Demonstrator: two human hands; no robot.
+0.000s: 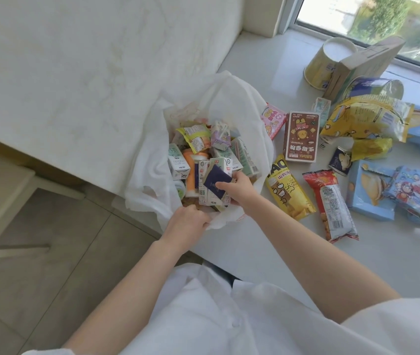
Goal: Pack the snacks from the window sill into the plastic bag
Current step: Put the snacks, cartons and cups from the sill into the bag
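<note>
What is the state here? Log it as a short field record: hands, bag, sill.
left hand: grips the near rim of the white plastic bag
right hand: holds a small dark blue packet over the bag's mouth
bag contents: small cartons and packets
window sill: brown box, red packet, yellow crisp bag unpacked

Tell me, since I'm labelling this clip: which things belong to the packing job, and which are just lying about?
Job:
white plastic bag
small dark blue packet held by right hand
left hand gripping the bag's rim
brown cartoon snack box
red snack packet
yellow chip bag

Lying about:
white mattress
grey floor tiles
</note>
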